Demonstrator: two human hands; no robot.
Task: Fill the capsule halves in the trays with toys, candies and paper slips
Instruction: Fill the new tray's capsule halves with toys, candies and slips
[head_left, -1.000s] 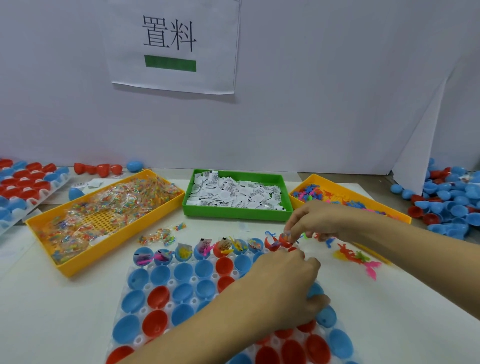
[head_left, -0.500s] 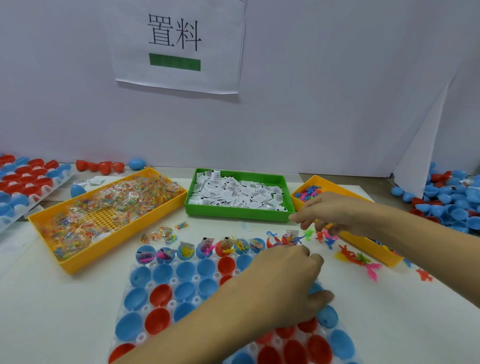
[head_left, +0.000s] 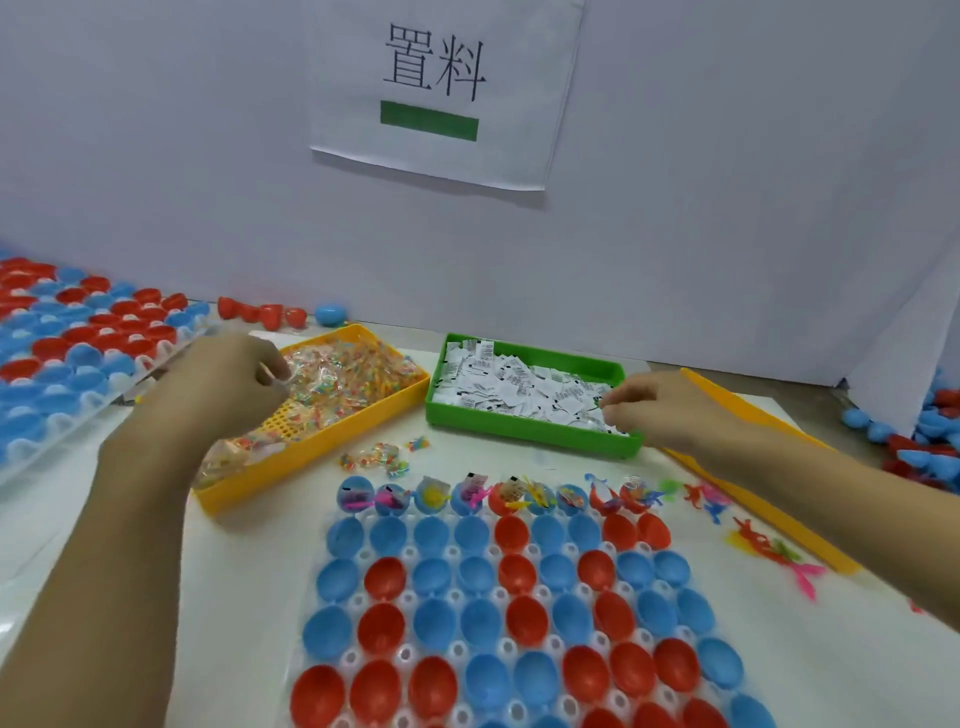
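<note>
Left hand is over the yellow candy tray at far left, fingers pinched together on a wrapped candy at the tray's near-left part; the forearm covers that tray's near-left corner. Right hand is at the right end of the green slip tray, fingertips closed on the heap of paper slips, though whether it has one gripped I cannot tell. That arm crosses a second yellow tray at far right and hides most of it. Near centre lies the clear capsule tray of red and blue halves; nine across in its far row, and those far-row halves carry toys, candies and slips, the rows nearer sitting bare. A few loose candies lie between candy tray and capsule tray; loose toy figures are scattered on the white table to the right. Another capsule tray at far left, loose halves heaped at far right. The paper sign on the wall reads 置料 above one green bar.
</note>
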